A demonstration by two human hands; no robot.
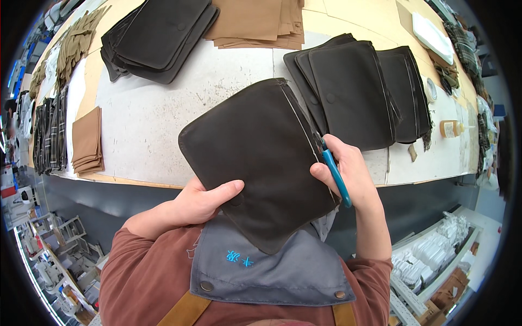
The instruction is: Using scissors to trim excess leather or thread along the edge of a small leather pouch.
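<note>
Black panel (255,157) is being held over the near edge of the table (147,122), pinched by the left hand (202,201); blue snips (336,176) are being gripped by the right hand (353,171) at its right side.

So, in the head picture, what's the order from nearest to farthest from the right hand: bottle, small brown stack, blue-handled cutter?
From the right hand:
1. Blue-handled cutter: held in it.
2. Bottle: off to its right.
3. Small brown stack: toward the picture's left.

Panel piles (356,98) behind held panel (250,146); bottle (450,129) right; garments (50,133), apparently, left.
</note>
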